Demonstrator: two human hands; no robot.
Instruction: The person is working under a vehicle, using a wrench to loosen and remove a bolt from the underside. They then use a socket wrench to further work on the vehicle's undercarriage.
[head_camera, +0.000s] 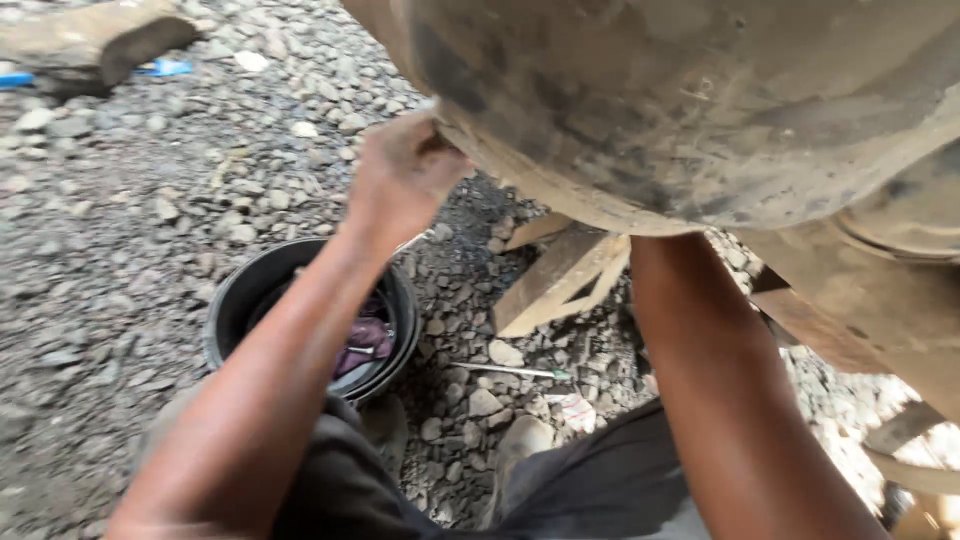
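Observation:
A large, dirty, rounded metal drum or housing (700, 110) fills the upper right of the view, raised above gravel ground. My left hand (400, 175) grips its lower rim at the left edge, fingers curled around the lip. My right forearm (720, 380) reaches up behind the drum's underside; the right hand itself is hidden behind the metal. Below my left arm sits a black round bucket (240, 295) holding a purple rag (365, 340) and some metal parts.
Wooden blocks (555, 275) lie under the drum on the gravel (120, 220). A thin screwdriver-like tool (515, 371) rests on the stones. A large rock (90, 40) and blue scraps lie at top left. More rusty metal parts (880, 300) stand at right.

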